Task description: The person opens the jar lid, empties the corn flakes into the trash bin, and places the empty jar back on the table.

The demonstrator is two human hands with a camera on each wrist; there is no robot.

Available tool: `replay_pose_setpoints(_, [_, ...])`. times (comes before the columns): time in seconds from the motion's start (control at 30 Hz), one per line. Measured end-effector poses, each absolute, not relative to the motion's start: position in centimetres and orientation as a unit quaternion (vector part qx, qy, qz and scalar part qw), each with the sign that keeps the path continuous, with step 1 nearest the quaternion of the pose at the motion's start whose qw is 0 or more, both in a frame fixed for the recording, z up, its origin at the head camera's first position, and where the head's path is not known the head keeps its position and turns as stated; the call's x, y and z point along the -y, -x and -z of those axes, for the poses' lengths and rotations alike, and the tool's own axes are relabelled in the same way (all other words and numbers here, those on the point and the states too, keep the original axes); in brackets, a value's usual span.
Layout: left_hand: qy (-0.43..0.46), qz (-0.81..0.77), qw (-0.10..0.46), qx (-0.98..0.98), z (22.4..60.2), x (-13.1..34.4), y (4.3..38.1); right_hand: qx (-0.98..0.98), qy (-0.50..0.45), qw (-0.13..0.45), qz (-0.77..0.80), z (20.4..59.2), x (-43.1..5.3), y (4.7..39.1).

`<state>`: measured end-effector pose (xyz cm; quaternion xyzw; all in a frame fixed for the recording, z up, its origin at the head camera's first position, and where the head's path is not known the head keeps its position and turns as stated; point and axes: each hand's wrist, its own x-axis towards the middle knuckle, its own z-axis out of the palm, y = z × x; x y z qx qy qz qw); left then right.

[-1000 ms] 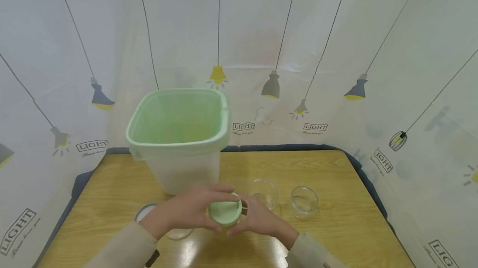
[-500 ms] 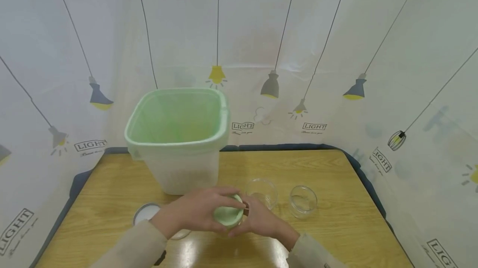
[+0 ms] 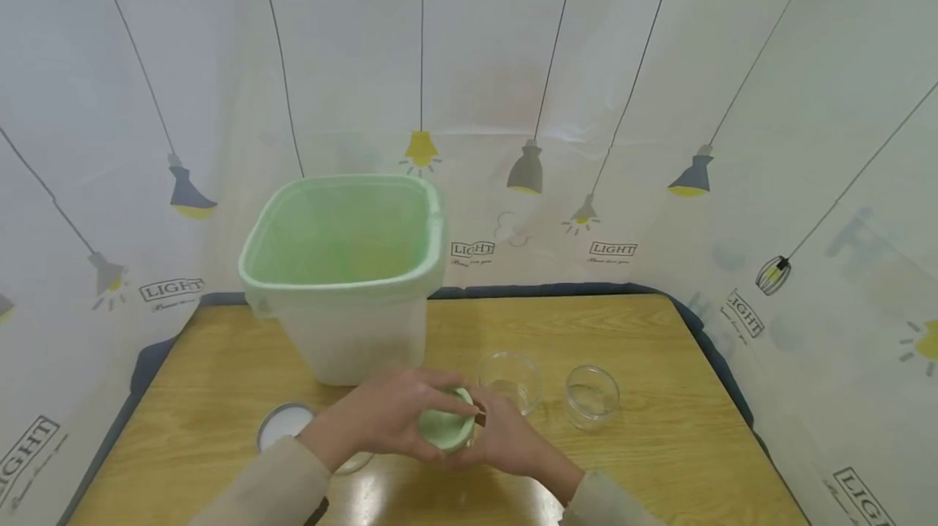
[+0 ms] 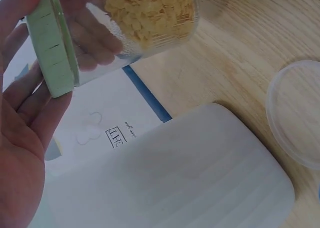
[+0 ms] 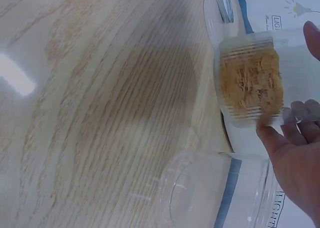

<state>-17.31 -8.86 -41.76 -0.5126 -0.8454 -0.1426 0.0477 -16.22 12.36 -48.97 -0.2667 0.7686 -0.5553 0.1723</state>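
Note:
A clear jar (image 4: 90, 70) of golden flakes (image 4: 152, 15) with a pale green lid (image 3: 444, 431) is held between both hands, above the table. My left hand (image 3: 388, 416) grips the lid from the left, thumb and fingers around its edge. From the right, my right hand (image 3: 509, 438) holds the jar's body, which the head view mostly hides. In the right wrist view the flakes look blurred inside the jar, near its base. The lid sits at the jar's mouth in the left wrist view.
A white bin with a light green rim (image 3: 344, 288) stands behind the left hand. Two clear glass containers, one round (image 3: 510, 379) and one smaller (image 3: 592, 397), stand right of the hands. A white-topped round item (image 3: 284, 422) and a clear disc (image 3: 357, 463) lie at left.
The left hand has turned a little on the lid and shifted slightly right, and the lid appears more tilted. The right hand keeps its place on the jar. The head view has shifted slightly.

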Motion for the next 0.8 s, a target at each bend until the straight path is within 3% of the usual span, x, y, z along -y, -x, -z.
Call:
replay_pose_setpoints(0.2, [0.512, 0.118, 0.077, 0.847, 42.0, 8.7, 17.3, -0.786, 0.25, 0.151, 0.544, 49.2, -12.4, 16.1])
replay_pose_setpoints(0.47, [0.419, 0.1, 0.044, 0.901, 41.4, 7.8, 17.3, -0.78, 0.211, 0.126, 0.575, 49.9, -11.8, 16.1])
replay_pose_setpoints(0.8, [0.376, 0.068, 0.062, 0.922, 40.9, 7.3, 15.9, -0.786, 0.226, 0.111, 0.565, 50.3, -12.0, 16.2])
